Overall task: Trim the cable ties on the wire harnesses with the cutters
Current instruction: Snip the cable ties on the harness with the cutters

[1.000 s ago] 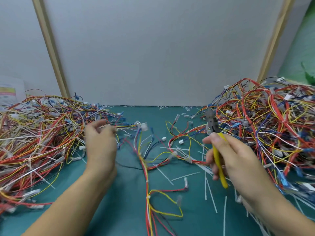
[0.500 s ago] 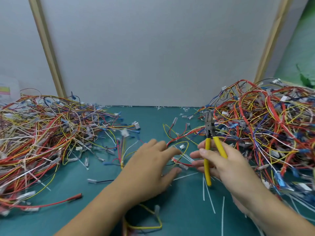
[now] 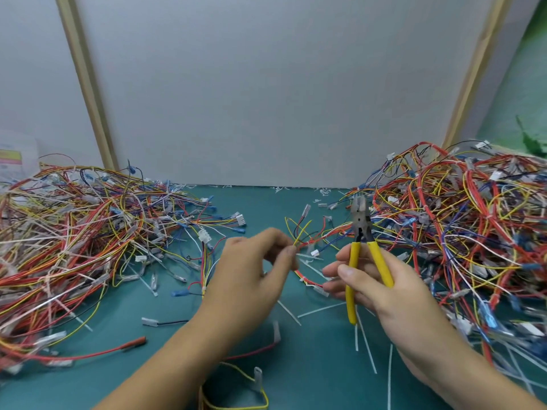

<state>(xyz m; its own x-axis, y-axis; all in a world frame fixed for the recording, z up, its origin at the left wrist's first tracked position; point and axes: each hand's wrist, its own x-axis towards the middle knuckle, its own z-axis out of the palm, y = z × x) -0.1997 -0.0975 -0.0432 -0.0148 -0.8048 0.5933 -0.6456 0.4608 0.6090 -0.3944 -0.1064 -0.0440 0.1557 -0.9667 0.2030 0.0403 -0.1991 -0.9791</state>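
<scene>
Centre frame: your left hand pinches a yellow harness wire; your right hand grips the yellow-handled cutters. Draw the tie tail clear, then cut flush.

Pale grey wall panels, wooden battens; teal table mat

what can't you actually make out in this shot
Head view, the only one:
Left hand: fingertips motion-blurred; any cable tie on the yellow wire it pinches is unreadable.
Cutters: blade tips lost against the right pile.
Printed sheet: cut by left edge, print too small.
</scene>
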